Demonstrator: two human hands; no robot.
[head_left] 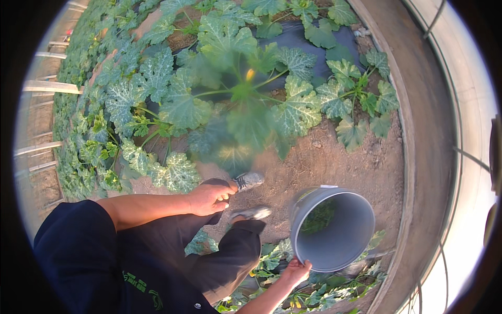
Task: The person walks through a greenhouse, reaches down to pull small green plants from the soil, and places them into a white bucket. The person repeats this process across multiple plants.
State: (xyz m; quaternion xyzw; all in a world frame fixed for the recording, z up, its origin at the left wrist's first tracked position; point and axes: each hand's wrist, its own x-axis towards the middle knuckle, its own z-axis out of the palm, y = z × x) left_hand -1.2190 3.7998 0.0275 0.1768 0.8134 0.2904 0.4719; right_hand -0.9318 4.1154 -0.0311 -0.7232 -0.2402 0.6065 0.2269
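My right hand (299, 271) grips the near rim of a grey plastic bucket (337, 257), which is tilted so that its mouth faces me. Green plant matter (318, 217) lies at the bottom of the bucket. My left hand (211, 198) is in front of my body, above my shoe (250, 181), with its fingers curled and nothing visible in them. Beyond it grows a large squash plant (245, 92) with mottled leaves and a yellow flower bud (250, 74); its nearest leaves look blurred.
Rows of squash plants (117, 98) fill the upper left, with black plastic film (298, 35) under some. A smaller plant (355, 92) stands near a long pale edge (406, 157). Bare soil (313, 161) lies around the bucket, and more plants (274, 257) grow below it. A translucent wall curves at right.
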